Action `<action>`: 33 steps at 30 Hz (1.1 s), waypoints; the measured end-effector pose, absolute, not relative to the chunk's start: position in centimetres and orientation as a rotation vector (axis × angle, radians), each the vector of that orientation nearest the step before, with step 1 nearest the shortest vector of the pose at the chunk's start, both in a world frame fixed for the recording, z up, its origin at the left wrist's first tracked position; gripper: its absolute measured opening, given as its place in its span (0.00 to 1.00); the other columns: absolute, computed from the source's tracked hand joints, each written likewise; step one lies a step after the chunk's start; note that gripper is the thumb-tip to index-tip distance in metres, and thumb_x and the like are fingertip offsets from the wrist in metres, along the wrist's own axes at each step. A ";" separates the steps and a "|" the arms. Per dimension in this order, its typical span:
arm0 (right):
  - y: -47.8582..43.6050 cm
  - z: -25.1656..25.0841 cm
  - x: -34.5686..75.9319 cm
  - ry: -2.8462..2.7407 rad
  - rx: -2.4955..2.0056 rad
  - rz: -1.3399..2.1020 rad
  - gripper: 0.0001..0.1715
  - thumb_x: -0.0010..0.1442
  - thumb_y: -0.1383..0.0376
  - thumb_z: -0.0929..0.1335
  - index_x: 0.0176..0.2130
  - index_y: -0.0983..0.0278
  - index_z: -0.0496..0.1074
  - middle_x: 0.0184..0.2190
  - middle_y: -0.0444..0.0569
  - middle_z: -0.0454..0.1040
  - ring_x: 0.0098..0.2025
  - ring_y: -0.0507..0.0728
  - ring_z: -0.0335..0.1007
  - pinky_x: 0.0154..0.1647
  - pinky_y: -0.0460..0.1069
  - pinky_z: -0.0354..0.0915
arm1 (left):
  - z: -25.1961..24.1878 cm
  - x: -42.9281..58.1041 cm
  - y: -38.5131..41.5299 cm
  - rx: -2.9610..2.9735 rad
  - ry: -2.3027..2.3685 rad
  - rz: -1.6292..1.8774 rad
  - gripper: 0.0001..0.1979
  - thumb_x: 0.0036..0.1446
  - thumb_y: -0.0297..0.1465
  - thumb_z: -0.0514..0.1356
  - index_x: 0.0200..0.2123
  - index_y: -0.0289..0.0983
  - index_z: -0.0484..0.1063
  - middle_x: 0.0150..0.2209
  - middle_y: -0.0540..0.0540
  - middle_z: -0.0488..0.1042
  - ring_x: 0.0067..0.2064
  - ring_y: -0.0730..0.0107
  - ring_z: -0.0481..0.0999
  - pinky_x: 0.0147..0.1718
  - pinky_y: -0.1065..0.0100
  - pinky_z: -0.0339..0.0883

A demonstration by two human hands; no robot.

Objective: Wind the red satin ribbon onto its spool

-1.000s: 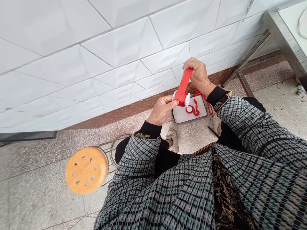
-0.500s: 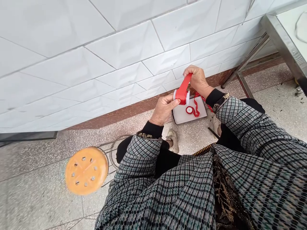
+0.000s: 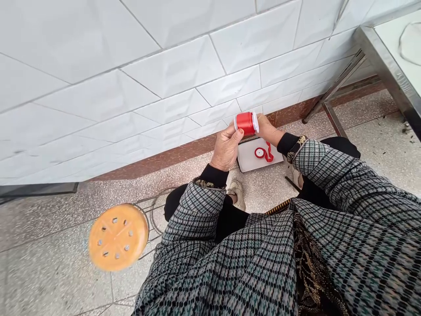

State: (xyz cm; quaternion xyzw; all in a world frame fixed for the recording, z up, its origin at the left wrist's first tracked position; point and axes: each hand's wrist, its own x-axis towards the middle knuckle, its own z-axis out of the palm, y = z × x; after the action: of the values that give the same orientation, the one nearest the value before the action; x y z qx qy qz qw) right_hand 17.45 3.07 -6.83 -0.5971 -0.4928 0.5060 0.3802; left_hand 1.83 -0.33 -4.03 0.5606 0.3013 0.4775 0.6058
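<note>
My left hand (image 3: 226,147) grips a spool of red ribbon (image 3: 245,123) with white end discs, thumb pressed on the wound ribbon. Right behind the spool is my right hand (image 3: 265,126); its fingers are hidden by the spool, so what they hold does not show. Below the hands, a shallow tray (image 3: 247,160) with a pale inside and dark rim lies on the floor. In it rests a smaller roll of red ribbon (image 3: 260,152) with a white centre, and a loose wavy length of ribbon (image 3: 269,154) beside it.
An orange round stool (image 3: 118,237) with holes in its seat stands at lower left on wire legs. White wall tiles (image 3: 177,74) rise just ahead. At upper right is a metal-framed table (image 3: 388,61). A dark stick-like thing (image 3: 292,183) is near my foot.
My right hand has come down from above the spool to behind it. The ribbon stretch between the hands is out of sight now. The spool has risen slightly and turned in my left hand.
</note>
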 end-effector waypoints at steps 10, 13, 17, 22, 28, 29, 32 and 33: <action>1.0 -4.9 15.7 -1.118 -1.502 1.615 0.24 0.48 0.85 0.59 0.15 0.65 0.71 0.16 0.43 0.73 0.22 0.47 0.69 0.32 0.41 0.66 | -3.8 1.5 3.3 1.335 0.849 1.438 0.30 0.57 0.63 0.64 0.42 0.42 0.82 0.48 0.43 0.83 0.63 0.49 0.77 0.69 0.41 0.65; 0.5 -4.3 15.4 -1.150 -1.447 1.662 0.24 0.46 0.86 0.59 0.16 0.66 0.72 0.16 0.42 0.73 0.22 0.47 0.69 0.31 0.41 0.65 | -3.5 1.0 3.9 1.331 0.922 1.491 0.30 0.56 0.63 0.66 0.43 0.42 0.82 0.47 0.43 0.83 0.64 0.48 0.76 0.70 0.42 0.64; -0.3 -3.4 15.3 -1.199 -1.273 1.774 0.22 0.45 0.86 0.60 0.18 0.66 0.73 0.18 0.42 0.74 0.23 0.48 0.69 0.31 0.42 0.65 | -2.7 0.0 4.5 1.300 0.964 1.580 0.27 0.54 0.60 0.70 0.42 0.43 0.82 0.46 0.46 0.83 0.59 0.54 0.78 0.68 0.46 0.66; -1.0 -2.3 15.8 -1.229 -1.093 1.891 0.21 0.45 0.84 0.60 0.20 0.66 0.74 0.22 0.43 0.77 0.26 0.48 0.70 0.33 0.42 0.66 | -2.3 -1.1 4.6 1.203 0.920 1.638 0.22 0.54 0.53 0.73 0.37 0.41 0.81 0.41 0.48 0.83 0.49 0.62 0.79 0.64 0.50 0.67; -1.4 -1.1 16.0 -1.386 -0.784 1.906 0.17 0.49 0.78 0.63 0.26 0.65 0.78 0.27 0.44 0.80 0.32 0.49 0.74 0.42 0.44 0.70 | -2.9 -1.3 4.2 1.283 0.963 1.578 0.20 0.56 0.53 0.71 0.40 0.43 0.83 0.44 0.48 0.85 0.52 0.60 0.80 0.65 0.52 0.67; -1.4 -0.8 15.9 -1.391 -0.757 1.901 0.16 0.49 0.78 0.63 0.27 0.65 0.78 0.27 0.44 0.80 0.32 0.49 0.74 0.42 0.44 0.71 | -3.0 -1.3 4.1 1.333 0.998 1.559 0.21 0.57 0.54 0.70 0.42 0.44 0.83 0.45 0.48 0.85 0.53 0.59 0.80 0.65 0.53 0.67; -1.3 -0.2 16.0 -1.395 -0.737 1.887 0.14 0.49 0.77 0.63 0.26 0.65 0.76 0.27 0.45 0.79 0.31 0.49 0.73 0.40 0.44 0.71 | -2.9 -1.4 3.7 1.527 1.082 1.448 0.24 0.60 0.55 0.67 0.46 0.43 0.84 0.49 0.46 0.85 0.58 0.56 0.79 0.66 0.53 0.67; -1.2 0.0 16.1 -1.393 -0.733 1.879 0.13 0.50 0.77 0.63 0.26 0.65 0.76 0.27 0.45 0.79 0.30 0.49 0.73 0.39 0.44 0.70 | -2.8 -1.4 3.5 1.589 1.086 1.407 0.24 0.60 0.55 0.66 0.46 0.43 0.84 0.50 0.45 0.85 0.59 0.55 0.79 0.67 0.53 0.67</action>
State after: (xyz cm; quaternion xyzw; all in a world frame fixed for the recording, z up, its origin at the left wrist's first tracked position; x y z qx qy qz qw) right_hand 16.06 -1.16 0.03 -0.2812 -0.5349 0.7213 0.3384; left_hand -1.42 3.48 -2.80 0.6191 0.4233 0.5484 0.3698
